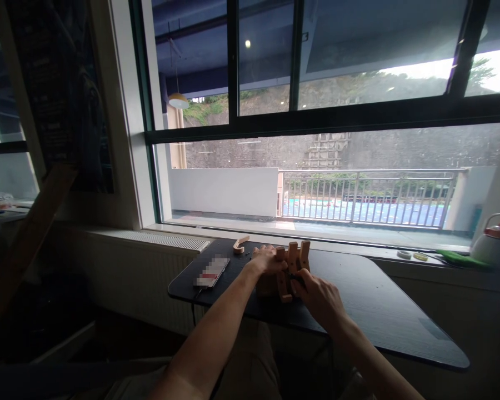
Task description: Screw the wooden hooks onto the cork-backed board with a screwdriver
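Observation:
A wooden rack with curved upright hooks stands on the dark table. My left hand is closed around its left side, bracing it with the fingers over the back. My right hand is closed on a small dark tool, whose tip points at the front of a hook; its exact kind is too dim to tell. Small dark holes show in the hooks. A loose J-shaped wooden hook lies farther back, left of the hands, with tiny dark screws near it.
A phone with a cable rests on the left of the black table. Behind the table are a radiator and a window sill with tape rolls, a green item and a white-and-red jug.

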Tool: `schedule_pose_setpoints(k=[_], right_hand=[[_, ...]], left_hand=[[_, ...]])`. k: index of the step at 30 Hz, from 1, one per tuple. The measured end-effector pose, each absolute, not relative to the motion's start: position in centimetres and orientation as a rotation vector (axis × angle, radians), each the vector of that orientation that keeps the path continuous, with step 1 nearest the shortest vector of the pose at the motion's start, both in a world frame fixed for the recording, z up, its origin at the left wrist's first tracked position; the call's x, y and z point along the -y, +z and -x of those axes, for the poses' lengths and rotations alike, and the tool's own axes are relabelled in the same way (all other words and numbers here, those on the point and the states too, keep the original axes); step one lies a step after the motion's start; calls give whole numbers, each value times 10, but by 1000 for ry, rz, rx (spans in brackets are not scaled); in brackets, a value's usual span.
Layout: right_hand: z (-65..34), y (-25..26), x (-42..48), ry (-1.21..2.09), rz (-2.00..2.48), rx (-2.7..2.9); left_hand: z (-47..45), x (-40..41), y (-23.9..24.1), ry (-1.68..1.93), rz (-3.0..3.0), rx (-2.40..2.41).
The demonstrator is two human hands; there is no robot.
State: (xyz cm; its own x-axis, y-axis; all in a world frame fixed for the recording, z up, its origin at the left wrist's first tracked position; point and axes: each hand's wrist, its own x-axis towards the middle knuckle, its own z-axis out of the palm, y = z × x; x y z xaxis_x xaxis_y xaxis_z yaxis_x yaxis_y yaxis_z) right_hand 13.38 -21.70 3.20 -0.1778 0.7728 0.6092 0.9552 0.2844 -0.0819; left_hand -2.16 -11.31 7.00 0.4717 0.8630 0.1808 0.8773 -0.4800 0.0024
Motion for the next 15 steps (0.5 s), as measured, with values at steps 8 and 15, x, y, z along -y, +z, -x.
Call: schedule_pose_setpoints(k=[8, 15], right_hand=[[-128, 34, 218, -429, 1507, 2041], [-130, 28, 215, -450, 1509, 2113]], left_hand=[[21, 114, 68, -249, 2577, 1531], [22, 111, 66, -265, 2583, 1522]])
